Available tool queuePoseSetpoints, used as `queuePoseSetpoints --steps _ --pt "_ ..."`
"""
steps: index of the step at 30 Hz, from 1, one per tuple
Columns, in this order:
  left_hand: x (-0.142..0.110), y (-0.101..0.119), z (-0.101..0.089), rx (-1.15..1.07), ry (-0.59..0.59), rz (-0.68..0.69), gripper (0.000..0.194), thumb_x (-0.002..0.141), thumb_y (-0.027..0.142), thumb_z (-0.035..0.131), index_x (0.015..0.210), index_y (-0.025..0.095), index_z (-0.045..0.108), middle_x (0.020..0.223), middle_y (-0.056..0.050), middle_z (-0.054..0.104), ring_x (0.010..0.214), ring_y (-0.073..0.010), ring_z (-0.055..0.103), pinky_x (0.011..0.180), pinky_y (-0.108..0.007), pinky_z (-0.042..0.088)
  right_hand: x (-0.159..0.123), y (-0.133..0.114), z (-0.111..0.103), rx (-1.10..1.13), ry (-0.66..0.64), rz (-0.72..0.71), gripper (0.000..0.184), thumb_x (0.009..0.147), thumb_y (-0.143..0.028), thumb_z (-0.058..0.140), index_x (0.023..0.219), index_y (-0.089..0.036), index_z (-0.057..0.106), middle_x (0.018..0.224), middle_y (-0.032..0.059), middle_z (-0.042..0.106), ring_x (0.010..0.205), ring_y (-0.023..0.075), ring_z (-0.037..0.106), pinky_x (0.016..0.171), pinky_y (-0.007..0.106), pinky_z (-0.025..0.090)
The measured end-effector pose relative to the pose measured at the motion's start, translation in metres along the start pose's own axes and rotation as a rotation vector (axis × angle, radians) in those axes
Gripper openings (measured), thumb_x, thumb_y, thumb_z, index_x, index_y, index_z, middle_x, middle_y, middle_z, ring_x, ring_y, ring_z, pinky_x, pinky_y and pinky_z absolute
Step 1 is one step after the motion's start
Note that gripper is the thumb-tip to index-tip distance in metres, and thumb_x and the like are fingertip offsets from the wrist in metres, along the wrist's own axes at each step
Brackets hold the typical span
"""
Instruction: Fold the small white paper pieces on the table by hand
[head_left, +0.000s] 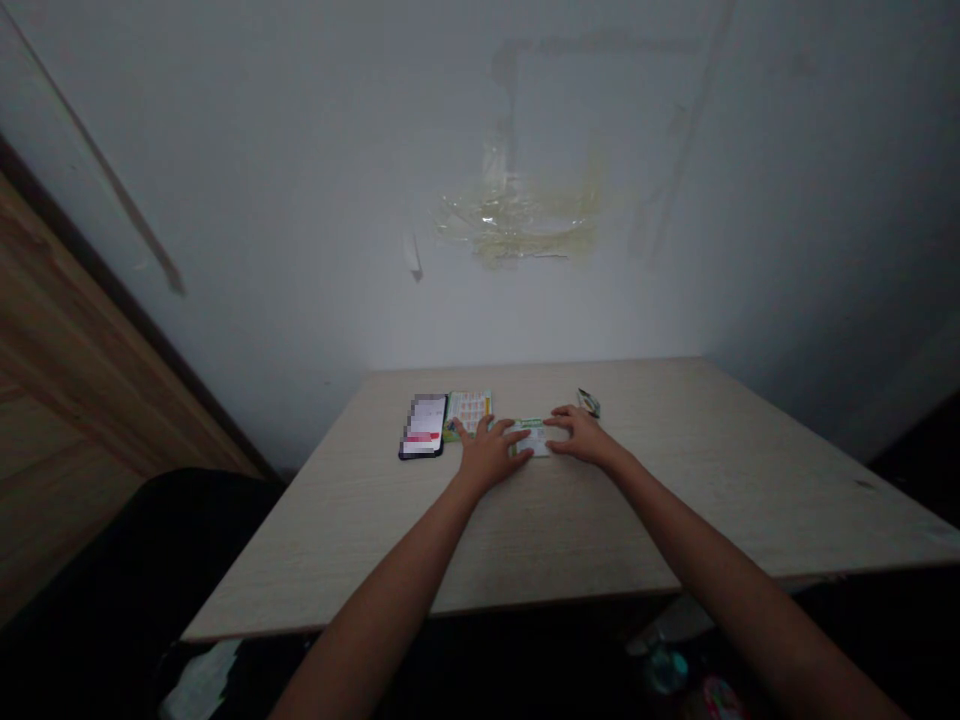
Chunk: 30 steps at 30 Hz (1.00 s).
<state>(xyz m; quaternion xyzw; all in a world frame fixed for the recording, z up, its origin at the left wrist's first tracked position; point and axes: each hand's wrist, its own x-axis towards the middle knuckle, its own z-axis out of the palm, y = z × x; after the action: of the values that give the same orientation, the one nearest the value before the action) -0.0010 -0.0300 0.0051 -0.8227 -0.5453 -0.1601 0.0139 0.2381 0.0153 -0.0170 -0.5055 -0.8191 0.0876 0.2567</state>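
- The left hand and right hand are resting with fingers spread open, fingertips touching a green-and-white card between them.
- A smartphone is lying at the left hand's 9 o'clock, a printed leaflet at its 11 o'clock.
- A foil sachet is lying at the right hand's 12 o'clock.

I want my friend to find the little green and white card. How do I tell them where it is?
Find the pale table against the white wall. Near its far side, the left hand and right hand rest nearly meeting. The small white-and-green card lies between them, touched by both, and is smaller than the orange-and-green sheet beside it.
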Motion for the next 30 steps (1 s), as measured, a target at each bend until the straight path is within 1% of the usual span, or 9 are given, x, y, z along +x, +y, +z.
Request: queuePoseSetpoints --steps 7,11,15,22,24,26,30 --pt "0.0 -0.0009 -0.0003 -0.005 -0.004 0.002 0.042 0.088 0.065 0.049 0.128 0.053 0.057 0.143 0.005 0.054 0.14 -0.0388 0.031 0.099 -0.086 -0.007 -0.0033 -0.0014 -0.0053 -0.004 -0.079 -0.003 0.06 0.073 -0.044 0.077 0.127 -0.022 0.066 0.138 0.0145 0.052 0.126 0.0303 0.049 0.11 0.047 0.035" --pt "-0.0003 -0.0004 -0.0009 -0.003 -0.014 -0.007 0.042 0.088 0.065 0.049 0.127 0.053 0.057 0.144 0.006 0.054 0.14 -0.0383 0.03 0.101 -0.085 -0.007 -0.0056 -0.0036 -0.008 0.002 -0.097 0.0 0.064 0.07 -0.046 0.078 0.128 -0.022 0.065 0.139 0.0153 0.051 0.128 0.032 0.047 0.111 0.049 0.034" --pt "-0.0007 0.0007 -0.0013 -0.004 -0.006 -0.012 0.041 0.088 0.064 0.05 0.126 0.054 0.057 0.143 0.006 0.054 0.14 -0.038 0.031 0.101 -0.084 -0.007 -0.0079 -0.0046 -0.0091 0.022 -0.09 -0.008 0.066 0.067 -0.046 0.08 0.129 -0.025 0.064 0.139 0.014 0.051 0.129 0.0321 0.046 0.111 0.049 0.033" --pt "-0.0012 0.002 -0.0043 0.001 -0.018 -0.011 0.042 0.088 0.064 0.049 0.128 0.053 0.057 0.143 0.004 0.054 0.139 -0.039 0.031 0.103 -0.084 -0.005 -0.0101 -0.0029 -0.0081 0.046 -0.061 -0.021 0.063 0.067 -0.043 0.082 0.126 -0.026 0.066 0.139 0.0132 0.052 0.129 0.0306 0.046 0.111 0.049 0.034" --pt "-0.0011 0.0019 -0.0045 0.0 -0.023 -0.007 0.042 0.088 0.064 0.049 0.128 0.053 0.057 0.143 0.004 0.054 0.139 -0.0391 0.031 0.102 -0.084 -0.004 -0.0101 -0.0014 -0.0074 0.068 -0.048 -0.032 0.06 0.067 -0.043 0.082 0.123 -0.026 0.068 0.137 0.0127 0.053 0.128 0.0301 0.048 0.111 0.049 0.033" --pt "-0.0009 0.0016 -0.004 -0.001 -0.021 -0.007 0.042 0.088 0.064 0.049 0.128 0.054 0.056 0.144 0.005 0.053 0.139 -0.0391 0.031 0.102 -0.084 -0.004 -0.0097 0.0004 -0.0067 0.102 -0.031 -0.039 0.052 0.069 -0.04 0.081 0.118 -0.026 0.07 0.134 0.0124 0.056 0.126 0.0288 0.05 0.111 0.049 0.034" --pt "-0.0004 0.0008 -0.0021 -0.003 -0.022 -0.012 0.042 0.088 0.065 0.049 0.128 0.054 0.056 0.144 0.005 0.053 0.139 -0.0385 0.031 0.102 -0.084 -0.006 -0.0079 0.0035 -0.0055 0.181 0.004 -0.059 0.021 0.08 -0.031 0.072 0.101 -0.026 0.077 0.127 0.0096 0.061 0.119 0.024 0.056 0.109 0.045 0.037"
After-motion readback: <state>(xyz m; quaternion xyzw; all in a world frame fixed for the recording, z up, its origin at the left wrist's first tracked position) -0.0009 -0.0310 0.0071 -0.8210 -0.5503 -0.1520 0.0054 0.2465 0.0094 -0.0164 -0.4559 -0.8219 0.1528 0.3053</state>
